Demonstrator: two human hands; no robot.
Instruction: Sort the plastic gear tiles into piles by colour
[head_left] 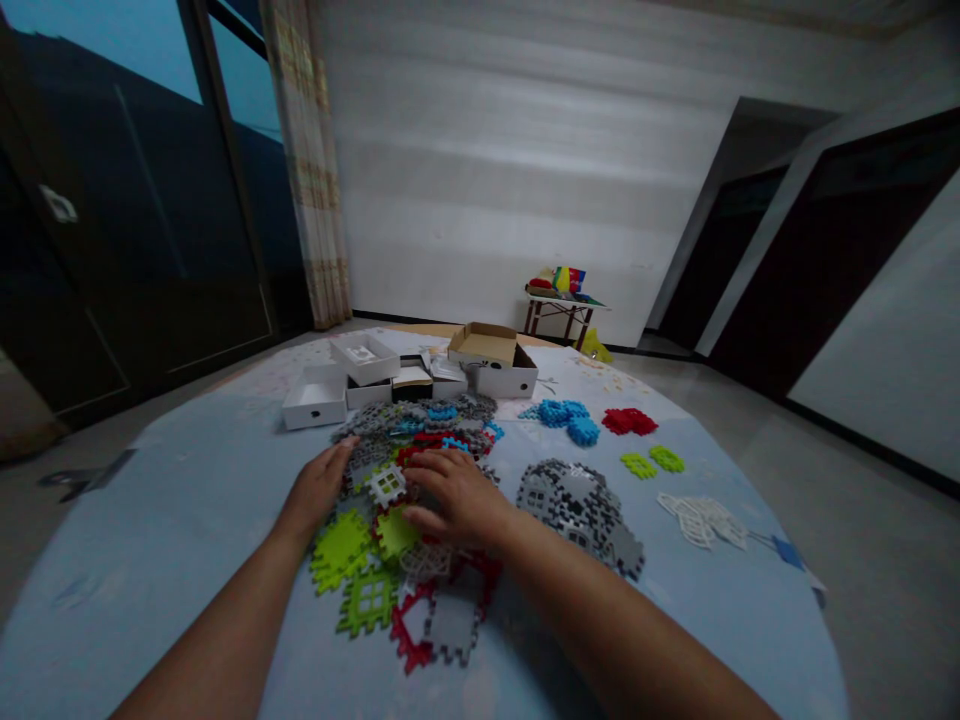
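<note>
A mixed heap of interlocking plastic tiles [367, 455] lies in front of me, with grey, blue, red, green and white pieces. My left hand [319, 487] rests against the heap's left edge, fingers stretched out. Over the heap's right side lies my right hand [461, 498], palm down with the thumb apart; whatever is under its palm is hidden. Between the hands is a white window tile [387, 484]. Nearer to me are a green tile [341, 550], a green window tile [369, 602], a red frame piece [411, 630] and a grey square tile [454, 620].
Right of the heap stand separate piles: grey tiles [574, 500], blue pieces [566, 418], red pieces [628, 421], green pieces [652, 461] and white lattice pieces [705, 520]. Behind are white boxes [315, 400] and an open carton [506, 375]. A light blue cloth [187, 540] covers the round table.
</note>
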